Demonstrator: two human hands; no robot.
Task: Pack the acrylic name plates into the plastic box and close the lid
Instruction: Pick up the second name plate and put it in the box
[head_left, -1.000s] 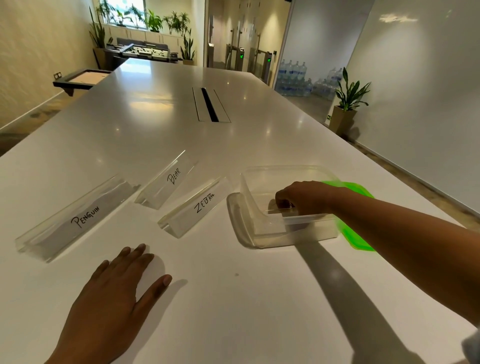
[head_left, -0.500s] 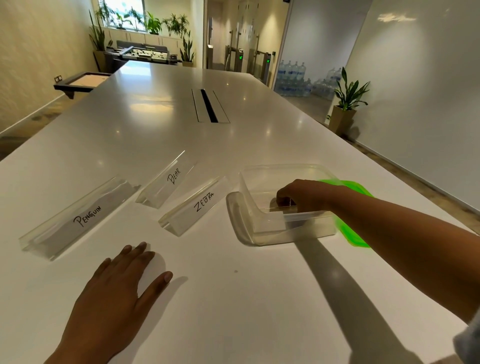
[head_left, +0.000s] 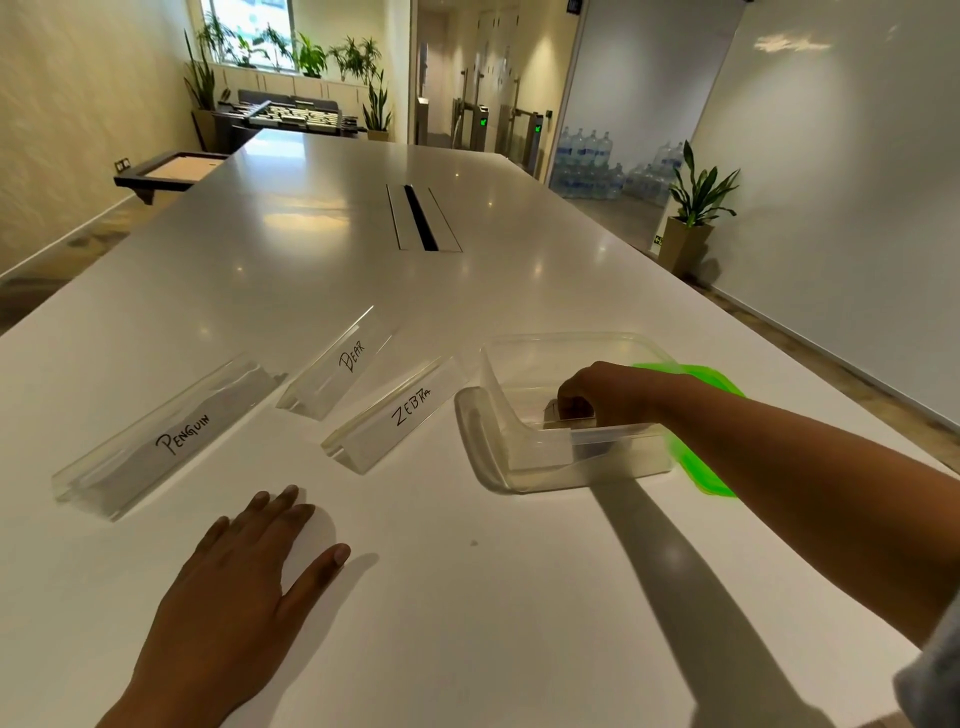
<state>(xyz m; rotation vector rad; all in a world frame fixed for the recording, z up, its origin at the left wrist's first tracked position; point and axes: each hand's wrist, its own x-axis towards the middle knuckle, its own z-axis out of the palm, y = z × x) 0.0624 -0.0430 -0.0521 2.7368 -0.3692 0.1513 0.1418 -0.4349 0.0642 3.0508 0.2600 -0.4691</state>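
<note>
A clear plastic box (head_left: 571, 340) stands on the white table to the right of centre, partly on top of a green lid (head_left: 701, 467). My right hand (head_left: 608, 395) reaches into the box, its fingers curled on a clear name plate (head_left: 524, 441) that lies along the near wall and sticks out at the box's left end. Left of the box three acrylic name plates lie in a row: "ZEBRA" (head_left: 400, 415) nearest it, then "BEAR" (head_left: 343, 364), then "PENGUIN" (head_left: 171, 431) far left. My left hand (head_left: 234, 587) rests flat on the table, fingers apart, in front of the plates.
The long white table (head_left: 467, 597) runs far ahead, with a cable slot (head_left: 421, 218) in its middle. Its right edge passes close behind the green lid. A potted plant (head_left: 696, 218) and stacked water bottles stand on the floor beyond.
Nothing has clearly moved. My right hand stays in the box and my left hand stays flat on the table.
</note>
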